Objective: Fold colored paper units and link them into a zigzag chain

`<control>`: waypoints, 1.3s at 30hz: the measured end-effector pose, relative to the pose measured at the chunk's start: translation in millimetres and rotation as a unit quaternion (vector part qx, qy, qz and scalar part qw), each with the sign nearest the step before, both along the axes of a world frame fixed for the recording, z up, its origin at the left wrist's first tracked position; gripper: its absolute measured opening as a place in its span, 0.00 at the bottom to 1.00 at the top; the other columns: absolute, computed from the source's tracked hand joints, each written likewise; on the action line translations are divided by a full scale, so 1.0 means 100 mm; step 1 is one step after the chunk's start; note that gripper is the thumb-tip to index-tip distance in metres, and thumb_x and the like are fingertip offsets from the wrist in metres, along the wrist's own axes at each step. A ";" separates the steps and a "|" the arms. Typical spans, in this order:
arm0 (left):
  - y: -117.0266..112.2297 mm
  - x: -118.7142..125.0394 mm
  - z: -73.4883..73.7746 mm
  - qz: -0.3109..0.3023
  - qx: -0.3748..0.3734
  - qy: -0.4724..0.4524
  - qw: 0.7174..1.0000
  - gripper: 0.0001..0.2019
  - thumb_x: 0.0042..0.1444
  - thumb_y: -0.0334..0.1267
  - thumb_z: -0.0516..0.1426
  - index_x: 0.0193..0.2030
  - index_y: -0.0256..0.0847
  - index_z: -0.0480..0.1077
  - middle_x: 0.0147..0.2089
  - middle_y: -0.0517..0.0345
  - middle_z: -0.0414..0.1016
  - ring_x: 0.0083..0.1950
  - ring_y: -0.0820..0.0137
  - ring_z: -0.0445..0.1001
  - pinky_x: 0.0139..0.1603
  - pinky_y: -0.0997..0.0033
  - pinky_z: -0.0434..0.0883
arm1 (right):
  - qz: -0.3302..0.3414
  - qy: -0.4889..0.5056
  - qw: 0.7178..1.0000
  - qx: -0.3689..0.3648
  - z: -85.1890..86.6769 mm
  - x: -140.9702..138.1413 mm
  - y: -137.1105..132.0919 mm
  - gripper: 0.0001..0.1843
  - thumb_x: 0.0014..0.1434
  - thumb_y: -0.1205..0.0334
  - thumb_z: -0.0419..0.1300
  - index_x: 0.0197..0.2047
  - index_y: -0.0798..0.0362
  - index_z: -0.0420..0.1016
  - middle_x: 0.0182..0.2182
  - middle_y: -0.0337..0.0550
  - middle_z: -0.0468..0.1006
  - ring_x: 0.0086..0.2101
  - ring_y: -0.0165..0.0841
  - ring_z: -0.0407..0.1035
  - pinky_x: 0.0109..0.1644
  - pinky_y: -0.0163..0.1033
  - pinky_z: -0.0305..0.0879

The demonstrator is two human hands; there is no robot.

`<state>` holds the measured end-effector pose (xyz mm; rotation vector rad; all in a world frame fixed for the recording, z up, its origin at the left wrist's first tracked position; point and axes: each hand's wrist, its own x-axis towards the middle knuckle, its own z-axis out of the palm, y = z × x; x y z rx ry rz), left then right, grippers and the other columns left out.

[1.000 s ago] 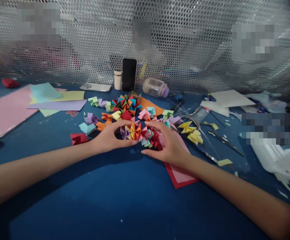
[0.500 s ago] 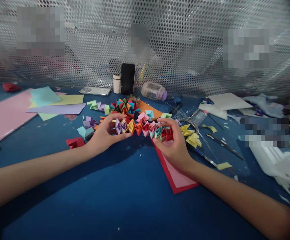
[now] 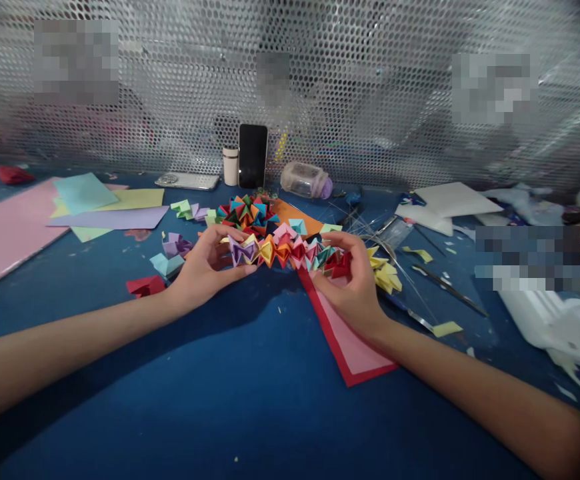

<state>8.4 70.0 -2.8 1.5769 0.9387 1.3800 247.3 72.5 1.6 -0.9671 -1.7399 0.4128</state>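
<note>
A chain of folded paper units (image 3: pixel 290 253) in purple, yellow, orange, red, pink and teal hangs just above the blue table (image 3: pixel 250 400). My left hand (image 3: pixel 205 267) pinches its purple end. My right hand (image 3: pixel 353 283) grips its red end, over a red and pink sheet (image 3: pixel 355 350). Behind the chain lies a finished multicoloured paper ring (image 3: pixel 247 212), with loose folded units (image 3: pixel 173 253) around it.
Pastel paper sheets (image 3: pixel 105 207) lie at the left. An upright phone (image 3: pixel 253 157), a flat phone (image 3: pixel 187 181), a small white tube (image 3: pixel 231 166) and a toppled jar (image 3: pixel 305 180) line the perforated screen. Yellow folded units (image 3: pixel 385 273), thin wires (image 3: pixel 365 223) and white clutter fill the right.
The bunched chain has been lifted off the table and pulled out into a nearly straight row between my two hands, which moved apart and slightly away from me.
</note>
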 end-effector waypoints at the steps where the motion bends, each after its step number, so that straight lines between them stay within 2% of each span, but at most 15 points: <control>1: 0.00 0.00 0.00 -0.003 0.002 0.003 1.000 0.19 0.46 0.34 0.66 0.41 0.42 0.61 0.48 0.56 0.67 0.46 0.70 0.72 0.45 0.70 0.74 | -0.004 -0.002 1.000 0.006 -0.01 0.00 0.01 0.25 0.50 0.72 0.60 0.51 0.48 0.64 0.47 0.44 0.67 0.48 0.37 0.65 0.51 0.45 0.68; 5: -0.01 -0.02 -0.01 -0.016 0.012 0.000 1.000 0.18 0.47 0.32 0.65 0.40 0.42 0.61 0.50 0.54 0.68 0.50 0.68 0.72 0.49 0.68 0.74 | -0.017 -0.010 1.000 0.021 -0.03 0.02 0.04 0.25 0.50 0.72 0.60 0.51 0.49 0.63 0.48 0.45 0.68 0.50 0.38 0.65 0.57 0.48 0.63; 11: 0.01 -0.05 -0.03 -0.024 0.023 0.004 0.999 0.17 0.48 0.32 0.64 0.39 0.42 0.61 0.50 0.53 0.69 0.50 0.66 0.72 0.51 0.64 0.74 | -0.008 -0.004 1.000 0.022 -0.03 0.03 0.04 0.26 0.49 0.73 0.61 0.51 0.49 0.63 0.49 0.45 0.68 0.50 0.37 0.64 0.58 0.47 0.63; 16: 0.01 -0.05 -0.05 -0.009 0.008 0.003 1.000 0.17 0.47 0.32 0.64 0.39 0.42 0.60 0.51 0.53 0.67 0.51 0.67 0.71 0.50 0.65 0.73 | 0.004 -0.004 1.000 0.018 -0.04 0.01 0.03 0.27 0.50 0.73 0.61 0.53 0.48 0.62 0.49 0.45 0.67 0.51 0.38 0.64 0.58 0.48 0.63; 19: -0.01 -0.05 -0.01 -0.004 0.017 0.039 0.999 0.17 0.47 0.33 0.64 0.38 0.41 0.59 0.50 0.52 0.67 0.51 0.66 0.71 0.49 0.65 0.74 | 0.018 -0.018 0.999 0.041 0.01 0.00 0.03 0.26 0.50 0.74 0.60 0.51 0.48 0.63 0.49 0.45 0.68 0.52 0.38 0.64 0.59 0.48 0.62; 22: -0.06 -0.09 0.12 0.000 0.028 0.112 0.993 0.15 0.50 0.33 0.62 0.39 0.41 0.59 0.49 0.52 0.67 0.51 0.66 0.71 0.47 0.65 0.74 | 0.042 -0.063 0.996 0.046 0.14 0.03 0.02 0.23 0.49 0.75 0.61 0.48 0.49 0.66 0.47 0.44 0.70 0.51 0.37 0.65 0.58 0.47 0.62; 25: -0.15 -0.20 0.24 0.008 0.026 0.189 0.982 0.13 0.51 0.34 0.61 0.39 0.42 0.60 0.49 0.53 0.68 0.48 0.68 0.72 0.47 0.66 0.73 | 0.063 -0.108 0.992 0.007 0.25 0.12 -0.04 0.23 0.48 0.73 0.63 0.47 0.49 0.67 0.47 0.44 0.72 0.50 0.37 0.67 0.57 0.47 0.64; 28: -0.28 -0.37 0.28 0.015 0.010 0.254 0.967 0.13 0.50 0.37 0.62 0.39 0.43 0.61 0.48 0.55 0.69 0.46 0.68 0.73 0.46 0.65 0.74 | 0.094 -0.124 0.986 -0.065 0.25 0.23 -0.14 0.23 0.49 0.67 0.66 0.49 0.48 0.68 0.48 0.43 0.72 0.50 0.37 0.68 0.56 0.47 0.65; 33: -0.48 -0.63 0.17 0.014 -0.033 0.309 0.950 0.14 0.51 0.40 0.62 0.42 0.46 0.62 0.46 0.57 0.71 0.42 0.69 0.75 0.44 0.67 0.76 | 0.118 -0.148 0.969 -0.161 0.12 0.34 -0.29 0.25 0.49 0.55 0.69 0.50 0.46 0.70 0.53 0.44 0.72 0.54 0.41 0.67 0.59 0.53 0.64; 36: -0.53 -0.71 0.11 0.036 -0.022 0.344 0.938 0.15 0.51 0.41 0.61 0.43 0.46 0.63 0.46 0.57 0.72 0.46 0.67 0.75 0.48 0.66 0.75 | 0.118 -0.147 0.968 -0.166 0.09 0.38 -0.35 0.24 0.50 0.54 0.68 0.50 0.45 0.71 0.55 0.44 0.71 0.57 0.42 0.65 0.61 0.53 0.63; 39: -0.55 -0.74 0.08 0.045 -0.008 0.349 0.936 0.15 0.51 0.42 0.60 0.45 0.45 0.63 0.45 0.56 0.73 0.45 0.66 0.76 0.48 0.64 0.75 | 0.116 -0.134 0.972 -0.157 0.10 0.41 -0.40 0.24 0.51 0.53 0.67 0.50 0.46 0.71 0.54 0.45 0.72 0.54 0.40 0.68 0.55 0.49 0.69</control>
